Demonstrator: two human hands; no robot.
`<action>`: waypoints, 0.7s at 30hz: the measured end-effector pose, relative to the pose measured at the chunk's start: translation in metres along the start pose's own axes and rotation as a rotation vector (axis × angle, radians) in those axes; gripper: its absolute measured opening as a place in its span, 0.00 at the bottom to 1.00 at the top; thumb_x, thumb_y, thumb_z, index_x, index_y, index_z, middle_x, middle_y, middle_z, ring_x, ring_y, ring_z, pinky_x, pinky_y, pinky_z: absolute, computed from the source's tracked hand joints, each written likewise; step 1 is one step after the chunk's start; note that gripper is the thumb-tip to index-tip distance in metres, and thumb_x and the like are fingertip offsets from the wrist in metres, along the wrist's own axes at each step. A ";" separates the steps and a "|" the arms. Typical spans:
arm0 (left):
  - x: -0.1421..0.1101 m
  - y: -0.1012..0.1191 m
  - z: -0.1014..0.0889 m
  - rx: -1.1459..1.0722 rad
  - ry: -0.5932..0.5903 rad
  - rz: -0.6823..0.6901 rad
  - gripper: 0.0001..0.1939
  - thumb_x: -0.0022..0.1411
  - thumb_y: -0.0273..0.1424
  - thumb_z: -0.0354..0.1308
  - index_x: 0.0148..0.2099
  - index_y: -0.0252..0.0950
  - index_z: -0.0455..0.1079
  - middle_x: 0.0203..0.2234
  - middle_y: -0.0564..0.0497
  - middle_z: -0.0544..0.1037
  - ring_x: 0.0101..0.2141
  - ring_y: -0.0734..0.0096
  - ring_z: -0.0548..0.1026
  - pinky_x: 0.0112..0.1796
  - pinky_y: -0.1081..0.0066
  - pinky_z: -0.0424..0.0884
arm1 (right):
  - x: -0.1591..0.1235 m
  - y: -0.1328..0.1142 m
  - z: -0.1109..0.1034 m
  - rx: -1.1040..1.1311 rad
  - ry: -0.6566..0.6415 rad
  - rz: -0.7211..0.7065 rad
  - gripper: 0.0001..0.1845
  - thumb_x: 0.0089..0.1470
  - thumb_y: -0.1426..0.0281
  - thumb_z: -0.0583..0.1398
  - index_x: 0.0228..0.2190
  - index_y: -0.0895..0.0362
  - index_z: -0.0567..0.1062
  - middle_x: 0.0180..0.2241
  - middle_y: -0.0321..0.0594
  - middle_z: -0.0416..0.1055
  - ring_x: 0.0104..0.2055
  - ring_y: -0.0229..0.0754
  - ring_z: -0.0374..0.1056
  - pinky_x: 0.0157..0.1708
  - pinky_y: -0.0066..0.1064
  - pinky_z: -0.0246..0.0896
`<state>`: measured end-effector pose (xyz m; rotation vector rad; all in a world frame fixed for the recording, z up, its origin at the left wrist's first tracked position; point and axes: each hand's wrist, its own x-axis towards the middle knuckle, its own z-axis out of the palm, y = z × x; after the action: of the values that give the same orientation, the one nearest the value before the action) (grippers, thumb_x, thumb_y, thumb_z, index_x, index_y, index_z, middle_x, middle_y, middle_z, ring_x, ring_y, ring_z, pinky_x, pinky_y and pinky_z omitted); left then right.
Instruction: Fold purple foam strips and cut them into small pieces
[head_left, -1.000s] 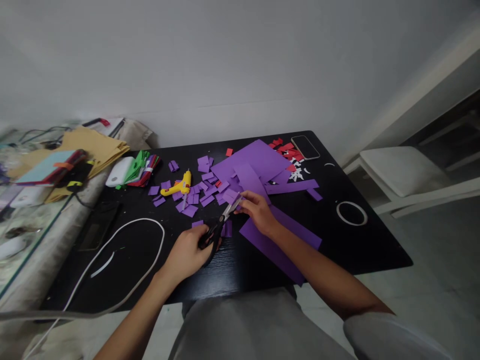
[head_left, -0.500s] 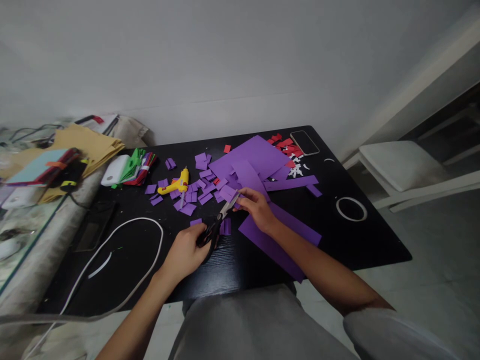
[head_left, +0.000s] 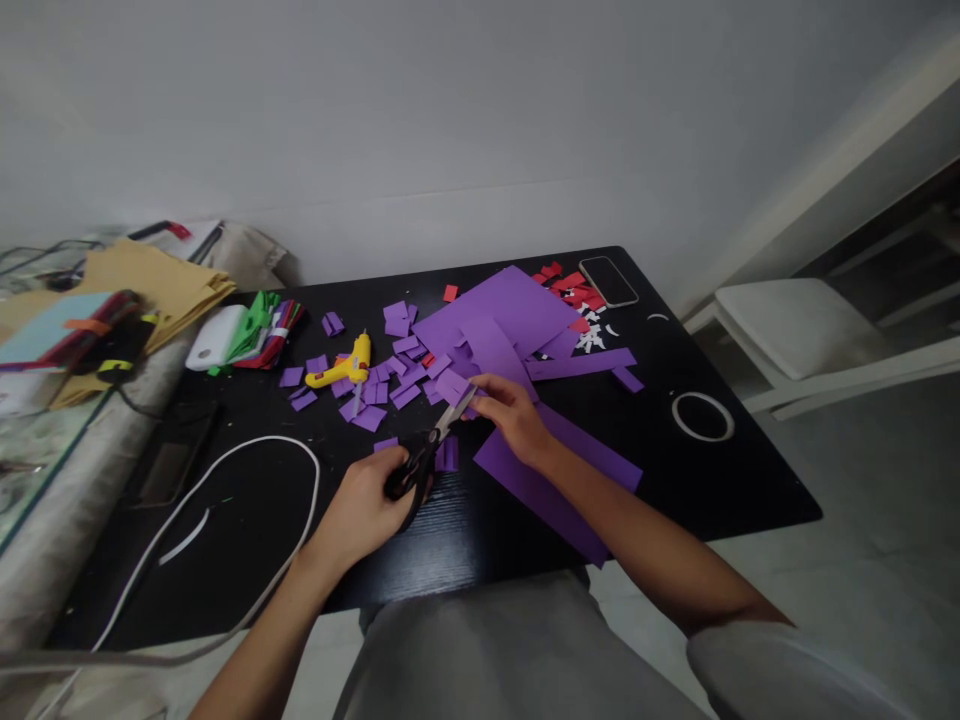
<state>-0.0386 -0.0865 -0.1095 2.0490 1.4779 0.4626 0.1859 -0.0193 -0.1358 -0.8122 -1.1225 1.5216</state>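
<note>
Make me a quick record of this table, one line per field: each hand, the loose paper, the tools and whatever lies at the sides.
left hand: holds black-handled scissors
right hand: holds a small purple piece at the scissor blades
large sheet: purple, flat, beyond the hands
scraps: red pieces beside the phone, white bits near them
glue gun: yellow, lying among purple cuttings
left side: looped white cable
right side: white ring
table: black
</note>
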 end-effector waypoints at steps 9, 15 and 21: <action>0.000 0.001 -0.001 0.014 0.006 0.025 0.12 0.64 0.37 0.56 0.30 0.37 0.64 0.24 0.54 0.71 0.24 0.71 0.68 0.28 0.71 0.61 | -0.001 -0.005 0.002 -0.010 0.005 0.026 0.08 0.51 0.62 0.66 0.32 0.52 0.79 0.30 0.35 0.73 0.32 0.39 0.67 0.39 0.34 0.66; 0.000 0.000 -0.002 0.017 0.007 0.037 0.14 0.65 0.38 0.55 0.29 0.38 0.62 0.23 0.55 0.70 0.24 0.72 0.67 0.28 0.72 0.60 | 0.000 -0.004 0.002 -0.010 0.012 0.025 0.07 0.50 0.63 0.66 0.32 0.52 0.80 0.30 0.35 0.74 0.32 0.38 0.67 0.39 0.33 0.66; 0.001 -0.001 -0.001 0.006 0.013 0.035 0.14 0.65 0.37 0.55 0.28 0.37 0.63 0.22 0.55 0.69 0.23 0.72 0.66 0.27 0.73 0.59 | 0.000 -0.002 0.001 -0.008 0.037 0.031 0.08 0.49 0.63 0.67 0.32 0.52 0.80 0.31 0.34 0.74 0.32 0.38 0.68 0.39 0.34 0.66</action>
<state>-0.0399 -0.0851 -0.1093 2.0838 1.4546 0.4872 0.1854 -0.0194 -0.1335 -0.8635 -1.0939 1.5232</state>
